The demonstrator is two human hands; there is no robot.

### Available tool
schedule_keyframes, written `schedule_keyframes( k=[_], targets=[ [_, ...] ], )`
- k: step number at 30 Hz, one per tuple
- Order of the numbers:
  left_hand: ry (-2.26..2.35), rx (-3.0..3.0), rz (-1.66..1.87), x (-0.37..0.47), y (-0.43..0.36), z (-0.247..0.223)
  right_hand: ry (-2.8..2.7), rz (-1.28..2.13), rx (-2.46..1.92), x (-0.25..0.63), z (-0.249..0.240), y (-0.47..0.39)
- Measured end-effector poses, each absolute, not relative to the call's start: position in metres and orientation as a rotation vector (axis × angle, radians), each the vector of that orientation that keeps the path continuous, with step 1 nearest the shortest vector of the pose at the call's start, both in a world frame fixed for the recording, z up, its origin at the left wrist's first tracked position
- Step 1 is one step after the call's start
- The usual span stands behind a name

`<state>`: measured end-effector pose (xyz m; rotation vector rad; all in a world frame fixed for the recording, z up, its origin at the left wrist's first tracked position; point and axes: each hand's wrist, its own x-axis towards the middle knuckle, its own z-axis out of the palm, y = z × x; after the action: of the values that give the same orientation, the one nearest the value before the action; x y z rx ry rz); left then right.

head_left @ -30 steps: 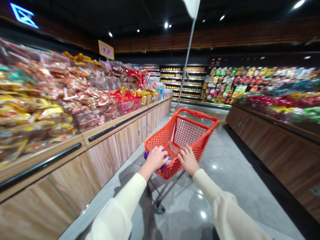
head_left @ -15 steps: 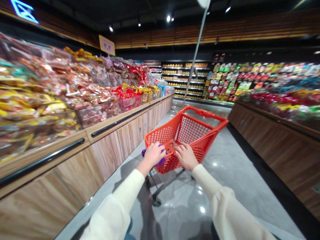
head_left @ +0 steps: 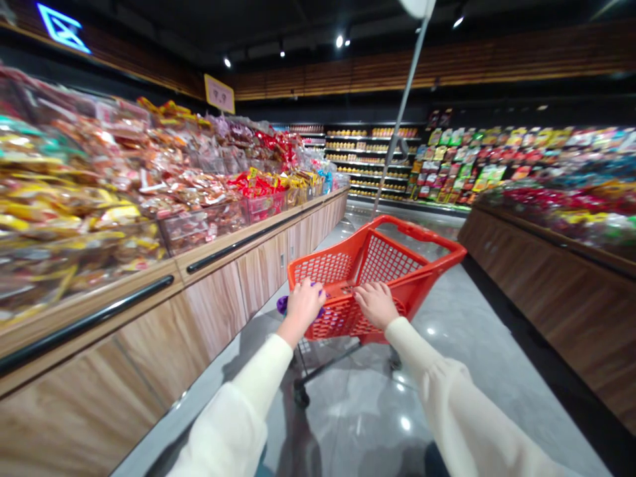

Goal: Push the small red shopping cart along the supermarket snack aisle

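A red plastic shopping cart (head_left: 422, 291) stands at an angle in front of me, with its long handle at the far right end. My left hand (head_left: 305, 306) is closed over the cart's near rim. Around that hand shows something soft and purple (head_left: 282, 305), mostly hidden by the palm, its kind unclear. A little to the right, my right hand (head_left: 376, 305) curls its fingers over the same rim. The basket interior that shows holds no goods I can make out. A dark caster (head_left: 301, 393) touches the floor below my left hand.
A wood-panelled counter (head_left: 209, 285) piled with packaged snacks (head_left: 124, 165) runs along my left, with black rails on its front. Another counter (head_left: 546, 265) lines the right. A slanting metal pole (head_left: 402, 112) rises beyond the cart. Stocked shelves (head_left: 368, 159) stand at the back.
The cart has turned slightly, and its handle end is farther right. Its near caster has swung left. Both hands stay on the rim and have shifted a little with the cart.
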<state>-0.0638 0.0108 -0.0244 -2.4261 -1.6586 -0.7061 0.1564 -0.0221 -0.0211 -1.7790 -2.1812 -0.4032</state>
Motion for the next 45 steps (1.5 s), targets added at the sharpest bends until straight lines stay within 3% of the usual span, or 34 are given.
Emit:
schedule_keyframes(
  k=[19,27,35,45],
  targets=[
    [-1.671,-2.043,-1.247,-0.073,0.016,-0.044,-2.153,-0.337,-1.813,0.137,-0.021,-0.016],
    [-1.485,-2.140,-1.110,-0.043,0.006,-0.039,-2.194,-0.359,-1.759,0.127,-0.017,-0.022],
    [-1.871,-2.061,-1.060,-0.082,0.025,-0.028,-2.188,-0.505,-1.858,0.142,-0.007,-0.026],
    [-1.332,-2.022,-1.383,-0.043,0.027,-0.083,-2.166,-0.432,-1.840,0.131,-0.009,-0.024]
  ],
)
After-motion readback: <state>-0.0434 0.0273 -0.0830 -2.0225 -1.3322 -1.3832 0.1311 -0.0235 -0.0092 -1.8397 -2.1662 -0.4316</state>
